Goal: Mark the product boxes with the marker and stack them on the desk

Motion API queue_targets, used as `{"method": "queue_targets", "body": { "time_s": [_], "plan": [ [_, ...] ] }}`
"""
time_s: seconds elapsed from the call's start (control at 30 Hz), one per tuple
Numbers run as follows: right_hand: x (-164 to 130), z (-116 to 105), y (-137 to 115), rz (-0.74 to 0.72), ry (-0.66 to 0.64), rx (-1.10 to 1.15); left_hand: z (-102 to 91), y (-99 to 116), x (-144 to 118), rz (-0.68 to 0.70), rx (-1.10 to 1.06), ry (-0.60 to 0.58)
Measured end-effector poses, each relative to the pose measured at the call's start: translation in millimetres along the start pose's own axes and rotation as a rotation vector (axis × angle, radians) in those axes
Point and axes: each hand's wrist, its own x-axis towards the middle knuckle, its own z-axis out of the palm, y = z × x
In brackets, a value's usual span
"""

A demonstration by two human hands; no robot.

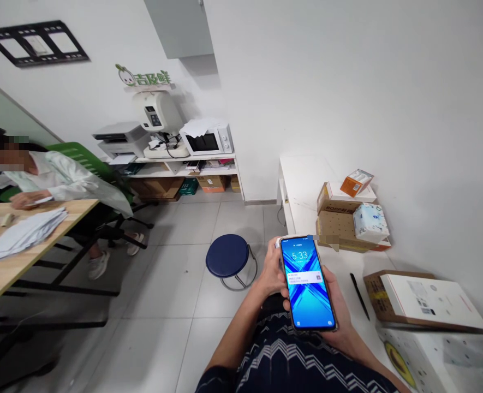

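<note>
A smartphone (308,284) with a lit blue screen showing 5:33 is held up in front of me, over my lap. My right hand (341,322) cradles it from underneath and the right side. My left hand (272,270) grips its upper left edge, thumb near the screen. My lap, in dark zigzag-patterned cloth (290,360), lies below the phone.
A white table (306,180) at my right carries cardboard boxes (339,221), a tissue pack (371,221), a black pen (359,296) and a flat carton (423,300). A blue stool (227,255) stands on the tiled floor. A person (61,180) sits at a wooden desk (16,256) at left.
</note>
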Motion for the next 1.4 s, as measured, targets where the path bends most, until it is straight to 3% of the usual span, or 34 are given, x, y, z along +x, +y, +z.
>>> {"method": "queue_targets", "body": {
  "time_s": [0.1,0.17,0.27,0.33,0.4,0.5,0.63,0.83,1.03,1.13,1.3,1.4],
  "plan": [
    [-5,-5,-6,-0.061,0.072,-0.038,-0.1,-6,-1,0.019,0.14,0.095],
    [-7,-22,-11,-0.172,0.178,-0.091,-0.6,-11,-2,-0.026,0.234,0.19],
    [-3,-76,-16,-0.406,0.429,-0.347,-2.8,-17,-2,-0.051,0.3,0.275],
    [2,-125,-15,-0.52,0.667,-0.727,-4.1,-20,-2,-0.041,0.306,0.291],
    [5,-173,-10,-0.424,0.972,-1.238,-4.5,-21,-1,-0.014,0.306,0.289],
    [4,-225,9,-0.292,1.135,-1.431,-3.2,-21,1,0.039,0.307,0.264],
    [-4,-252,40,-0.159,1.255,-1.569,-0.7,-20,3,0.087,0.293,0.224],
    [-4,-259,63,-0.105,1.311,-1.656,3.6,-23,4,0.075,0.295,0.172],
    [1,-240,48,-0.16,1.303,-1.582,8.6,-26,7,0.079,0.285,0.106],
    [8,-211,31,-0.256,1.148,-1.523,14.5,-23,7,0.063,0.308,-0.028],
    [24,-144,6,-0.47,0.803,-1.36,29.9,-16,0,0.055,0.429,-0.393],
    [30,-118,-1,-0.49,0.606,-1.346,34.8,-14,-4,0.114,0.473,-0.544]
  ]
}}
